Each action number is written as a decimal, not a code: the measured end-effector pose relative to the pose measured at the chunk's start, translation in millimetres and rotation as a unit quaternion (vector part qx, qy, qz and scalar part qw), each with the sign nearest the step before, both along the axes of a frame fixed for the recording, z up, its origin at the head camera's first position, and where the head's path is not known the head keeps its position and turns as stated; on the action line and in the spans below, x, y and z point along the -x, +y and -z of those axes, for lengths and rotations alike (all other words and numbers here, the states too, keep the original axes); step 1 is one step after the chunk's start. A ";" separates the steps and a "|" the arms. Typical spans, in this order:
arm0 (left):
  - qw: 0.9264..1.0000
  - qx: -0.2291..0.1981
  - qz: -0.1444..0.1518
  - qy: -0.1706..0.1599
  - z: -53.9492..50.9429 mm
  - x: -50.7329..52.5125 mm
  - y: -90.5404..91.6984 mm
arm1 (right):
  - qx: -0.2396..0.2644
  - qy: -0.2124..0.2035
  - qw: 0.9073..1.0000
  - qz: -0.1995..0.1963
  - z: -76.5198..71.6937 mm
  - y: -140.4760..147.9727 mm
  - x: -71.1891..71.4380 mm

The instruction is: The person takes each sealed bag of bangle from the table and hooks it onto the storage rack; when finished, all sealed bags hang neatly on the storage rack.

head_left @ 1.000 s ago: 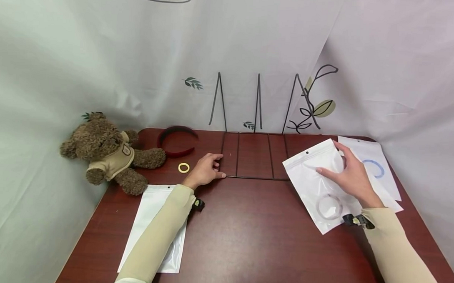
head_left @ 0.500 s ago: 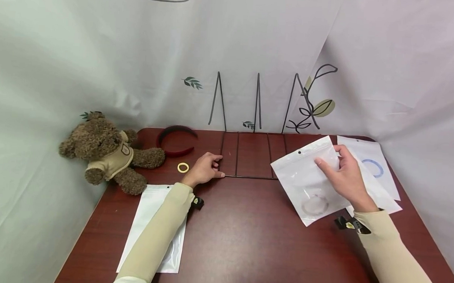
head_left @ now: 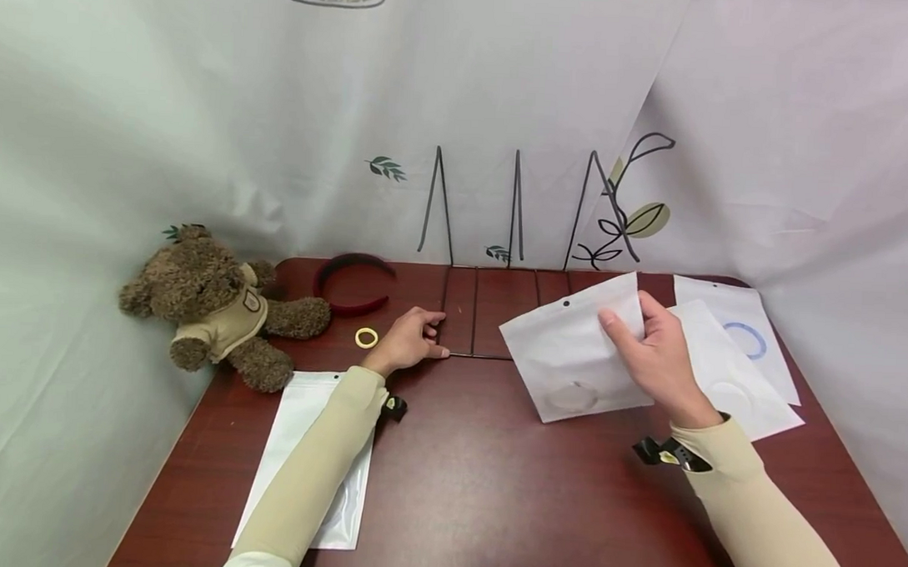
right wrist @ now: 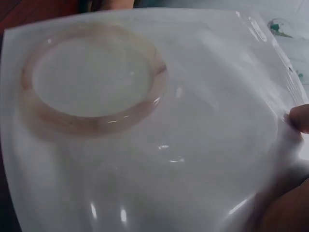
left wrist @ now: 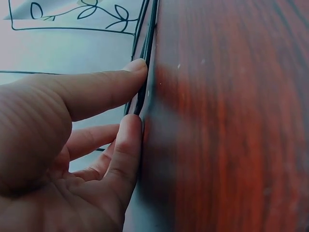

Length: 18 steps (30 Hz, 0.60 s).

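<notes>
My right hand (head_left: 662,357) grips a white zip bag (head_left: 565,337) by its right edge, thumb in front, and holds it above the table. Through the bag's clear face in the right wrist view, a pale pinkish bangle (right wrist: 87,126) shows near one corner. My left hand (head_left: 410,343) holds the front left corner of a black wire rack (head_left: 474,309). In the left wrist view, its thumb and a finger touch the rack's wire (left wrist: 150,43), and the other fingers are bent behind. The bag hides the rack's right front part.
Two white zip bags lie at right, one with a blue bangle (head_left: 746,340), the other with a pale ring (head_left: 731,399). At left are a teddy bear (head_left: 220,309), a dark red headband (head_left: 348,307), a yellow bangle (head_left: 366,338) and another white bag (head_left: 300,403).
My right hand has carried the bag leftward, away from the white bags at right, and tilted it more upright. The left hand stays at the rack's corner.
</notes>
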<state>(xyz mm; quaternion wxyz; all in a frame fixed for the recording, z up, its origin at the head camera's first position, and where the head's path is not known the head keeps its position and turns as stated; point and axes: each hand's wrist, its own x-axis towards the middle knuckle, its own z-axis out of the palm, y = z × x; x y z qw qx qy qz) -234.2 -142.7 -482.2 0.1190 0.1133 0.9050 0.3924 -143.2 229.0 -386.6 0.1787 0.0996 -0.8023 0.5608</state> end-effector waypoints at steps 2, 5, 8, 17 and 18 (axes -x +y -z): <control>1.000 -0.002 0.001 0.001 0.1 -0.5 -0.3 | 0.028 -0.002 1.000 -0.011 -3.7 -8.1 0.8; 1.000 -0.002 0.005 0.002 -0.3 0.0 -0.4 | 0.053 -0.002 0.998 -0.020 -8.4 -18.7 2.9; 1.000 -0.003 0.004 0.003 -0.9 0.3 -0.7 | 0.061 0.005 0.998 -0.018 -11.6 -29.4 6.3; 1.000 0.001 0.012 0.016 0.4 1.5 -1.4 | 0.098 0.009 0.995 -0.008 -16.0 -56.6 16.5; 1.000 0.001 0.014 0.018 0.3 1.7 -1.1 | 0.102 0.009 0.995 -0.006 -16.0 -58.3 17.7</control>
